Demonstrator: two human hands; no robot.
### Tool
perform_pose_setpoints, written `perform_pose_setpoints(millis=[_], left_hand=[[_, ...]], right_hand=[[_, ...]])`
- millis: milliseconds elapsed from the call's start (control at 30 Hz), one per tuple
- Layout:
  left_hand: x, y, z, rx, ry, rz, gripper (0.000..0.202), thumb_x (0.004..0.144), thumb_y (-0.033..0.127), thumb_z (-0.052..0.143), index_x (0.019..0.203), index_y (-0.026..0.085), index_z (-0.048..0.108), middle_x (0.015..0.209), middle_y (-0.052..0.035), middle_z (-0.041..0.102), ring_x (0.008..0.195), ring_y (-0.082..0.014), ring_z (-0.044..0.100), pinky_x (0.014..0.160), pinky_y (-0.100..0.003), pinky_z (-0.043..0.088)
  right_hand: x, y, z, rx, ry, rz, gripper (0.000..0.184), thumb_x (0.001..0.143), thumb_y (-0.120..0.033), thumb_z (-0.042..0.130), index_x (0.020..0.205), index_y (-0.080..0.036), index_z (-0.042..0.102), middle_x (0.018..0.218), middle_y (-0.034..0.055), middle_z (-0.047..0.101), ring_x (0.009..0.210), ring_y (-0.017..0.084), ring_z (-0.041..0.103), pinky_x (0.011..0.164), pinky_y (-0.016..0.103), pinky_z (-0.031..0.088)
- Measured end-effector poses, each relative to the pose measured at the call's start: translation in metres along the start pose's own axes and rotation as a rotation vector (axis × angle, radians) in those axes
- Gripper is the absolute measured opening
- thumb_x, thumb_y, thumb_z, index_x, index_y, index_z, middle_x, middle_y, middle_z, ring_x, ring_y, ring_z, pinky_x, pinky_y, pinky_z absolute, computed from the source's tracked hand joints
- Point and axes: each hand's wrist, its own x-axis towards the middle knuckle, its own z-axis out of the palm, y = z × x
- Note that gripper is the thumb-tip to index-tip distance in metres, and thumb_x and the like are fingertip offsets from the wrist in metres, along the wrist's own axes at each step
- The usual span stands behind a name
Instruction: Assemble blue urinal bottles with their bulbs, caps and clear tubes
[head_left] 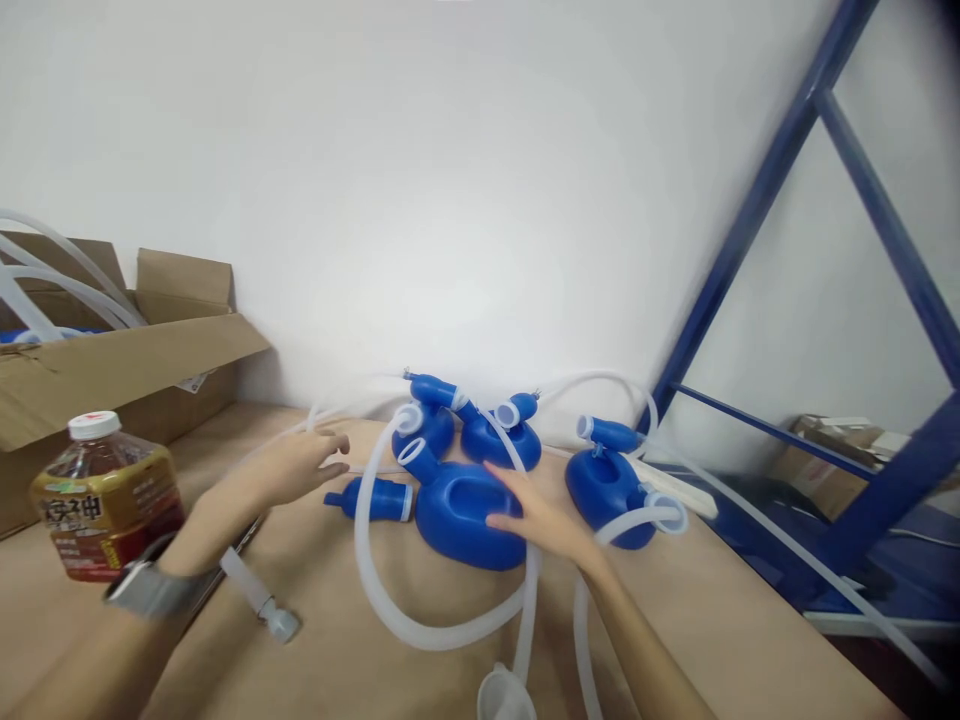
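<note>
In the head view, a blue plastic urinal bottle (465, 540) lies on the table with its angled white-rimmed neck facing up and left. My right hand (534, 515) grips its right end, thumb and fingers spread over the body. My left hand (300, 465) hovers to the left, fingers apart and holding nothing. Between the two lies a loose blue funnel-shaped mouthpiece (379, 499) with a white rim. A thick translucent hose (367, 545) loops around the front of the bottle. Near my left forearm rests a short clear tube with a grey fitting (259, 595).
More blue bottles (600, 480) with attached mouthpieces and hoses stand behind and to the right. An amber drink bottle (105, 500) and an open cardboard box (135, 350) with hoses are on the left. A blue metal frame (750, 230) rises at the right edge of the table.
</note>
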Motion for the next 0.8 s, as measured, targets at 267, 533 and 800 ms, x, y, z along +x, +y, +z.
perform_pose_setpoints(millis=[267,533,800], left_hand=[[-0.053,0.135,0.023,-0.245,-0.293,0.414,0.057,0.092,0.056,0.069,0.146,0.039,0.057,0.14,-0.0055,0.068,0.123,-0.0321,0.066,0.099,-0.04,0.052],[-0.047,0.158,0.092,-0.395,-0.42,0.536,0.071,0.09,0.042,0.074,0.155,0.047,0.046,0.128,-0.0046,0.073,0.112,-0.0316,0.071,0.092,-0.04,0.054],[-0.06,0.171,0.053,-0.458,-0.374,0.717,0.014,0.1,0.037,0.064,0.1,0.034,0.078,0.092,-0.0002,0.076,0.094,-0.0186,0.071,0.08,-0.028,0.054]], right_hand=[[0.011,-0.026,-0.004,0.62,0.439,-0.136,0.049,0.095,-0.055,0.064,0.134,-0.025,0.067,0.151,0.0103,0.061,0.148,0.03,0.049,0.123,0.048,0.038],[-0.009,-0.067,-0.007,0.917,0.529,-0.37,0.029,0.094,-0.046,0.067,0.119,-0.031,0.068,0.153,0.0073,0.059,0.152,0.028,0.043,0.126,0.055,0.034],[-0.052,-0.1,-0.028,0.622,0.492,-0.652,0.028,0.087,-0.063,0.072,0.1,-0.039,0.073,0.132,0.0033,0.071,0.154,0.035,0.036,0.122,0.065,0.032]])
